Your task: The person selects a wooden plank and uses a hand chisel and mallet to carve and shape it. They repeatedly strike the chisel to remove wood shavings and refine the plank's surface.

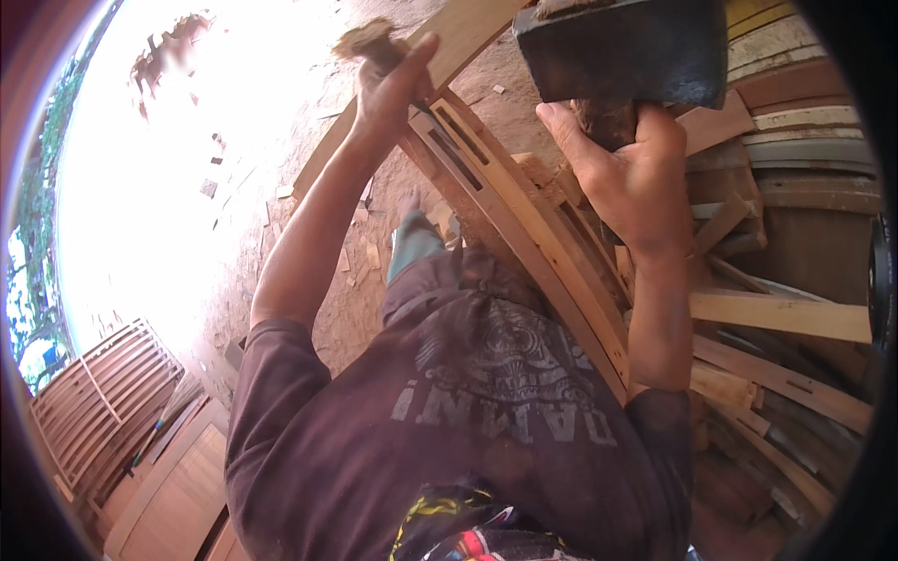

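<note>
While the left hand (393,89) grips a chisel (374,42) against the curved wooden frame (524,224), the right hand (627,173) clenches a raised mallet (622,47).

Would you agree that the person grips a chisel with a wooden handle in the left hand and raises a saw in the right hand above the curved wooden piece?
Not quite: the head view shows the right hand raising a dark mallet, not a saw. The rest holds: the left hand grips the wooden-handled chisel over the curved wooden piece.
</note>
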The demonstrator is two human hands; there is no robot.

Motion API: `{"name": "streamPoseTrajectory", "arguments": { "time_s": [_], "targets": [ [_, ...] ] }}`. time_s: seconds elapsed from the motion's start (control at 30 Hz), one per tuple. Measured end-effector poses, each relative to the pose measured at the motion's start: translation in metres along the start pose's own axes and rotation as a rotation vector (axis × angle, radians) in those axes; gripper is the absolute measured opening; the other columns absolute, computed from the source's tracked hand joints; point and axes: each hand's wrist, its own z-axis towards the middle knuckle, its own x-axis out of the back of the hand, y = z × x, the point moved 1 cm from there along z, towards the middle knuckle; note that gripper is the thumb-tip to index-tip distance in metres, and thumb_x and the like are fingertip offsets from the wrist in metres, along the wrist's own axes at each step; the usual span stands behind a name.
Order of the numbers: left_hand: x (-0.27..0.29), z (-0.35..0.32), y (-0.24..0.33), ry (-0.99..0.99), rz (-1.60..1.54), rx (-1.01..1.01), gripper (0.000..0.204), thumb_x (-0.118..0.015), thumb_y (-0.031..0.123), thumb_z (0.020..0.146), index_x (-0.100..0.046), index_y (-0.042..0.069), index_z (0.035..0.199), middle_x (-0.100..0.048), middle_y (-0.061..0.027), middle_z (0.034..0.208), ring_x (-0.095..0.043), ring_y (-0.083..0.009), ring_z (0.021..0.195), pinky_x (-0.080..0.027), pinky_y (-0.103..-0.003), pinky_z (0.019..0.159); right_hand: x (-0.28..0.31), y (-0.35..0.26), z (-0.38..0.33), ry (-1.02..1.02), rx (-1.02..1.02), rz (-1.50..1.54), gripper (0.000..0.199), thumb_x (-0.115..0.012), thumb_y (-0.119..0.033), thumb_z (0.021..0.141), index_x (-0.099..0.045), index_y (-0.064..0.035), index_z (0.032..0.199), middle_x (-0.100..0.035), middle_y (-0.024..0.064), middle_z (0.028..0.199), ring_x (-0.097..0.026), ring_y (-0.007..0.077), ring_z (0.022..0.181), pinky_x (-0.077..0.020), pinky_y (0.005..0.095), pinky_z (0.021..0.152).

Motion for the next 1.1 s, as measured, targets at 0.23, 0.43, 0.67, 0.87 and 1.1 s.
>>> {"name": "streamPoseTrajectory", "arguments": {
  "time_s": [0.23,0.43,0.67,0.87,1.1],
  "targets": [
    [-0.020,-0.029,-0.012,-0.124,0.234,-0.150,0.042,-0.084,0.037,0.093,-0.061,0.010,0.072,-0.058,0.0025,0.062,-0.056,-0.0074,0.052,-0.043,-0.029,0.048,-0.011,0.008,-0.005,-0.050,-0.054,0.056,0.022,-0.083,-0.010,0.090,-0.075,0.0042,0.105,-0.081,0.0168,0.098,-0.080,0.0230,0.091,-0.0610,0.0341,0.079],
    [-0.021,-0.032,-0.046,-0.086,0.341,-0.091,0.042,-0.085,0.034,0.093,-0.061,0.007,0.073,-0.054,0.0031,0.065,-0.053,-0.0090,0.062,-0.043,-0.032,0.054,-0.004,0.001,0.000,-0.034,-0.024,-0.055,0.019,-0.082,-0.009,0.090,-0.075,0.0029,0.104,-0.081,0.0152,0.098,-0.080,0.0228,0.090,-0.0613,0.0334,0.078],
    [-0.018,-0.033,-0.069,-0.181,0.685,-0.570,0.022,-0.074,0.027,0.097,-0.072,0.006,0.100,-0.071,-0.0093,0.087,-0.068,-0.0288,0.080,-0.055,-0.043,0.075,-0.032,-0.001,0.004,-0.079,0.109,-0.249,0.026,-0.084,-0.026,0.088,-0.075,-0.0040,0.100,-0.077,0.0138,0.086,-0.076,0.0306,0.077,-0.0588,0.0429,0.070],
    [-0.025,-0.065,-0.076,-0.108,0.966,-0.796,0.021,-0.070,0.022,0.099,-0.074,0.005,0.110,-0.075,-0.0117,0.098,-0.071,-0.0327,0.092,-0.057,-0.044,0.086,-0.056,0.046,-0.003,-0.366,0.063,-0.564,0.018,-0.076,-0.017,0.090,-0.069,-0.0020,0.097,-0.074,0.0200,0.083,-0.075,0.0408,0.081,-0.0595,0.0519,0.074],
    [-0.034,-0.038,-0.054,-0.203,0.535,-0.295,0.035,-0.077,0.031,0.100,-0.068,0.004,0.080,-0.062,-0.0039,0.069,-0.057,-0.0178,0.063,-0.049,-0.040,0.061,-0.010,-0.014,0.031,-0.014,0.214,-0.216,0.015,-0.080,-0.008,0.093,-0.075,0.0022,0.101,-0.080,0.0111,0.090,-0.078,0.0201,0.080,-0.0603,0.0343,0.071]
  ]
}}
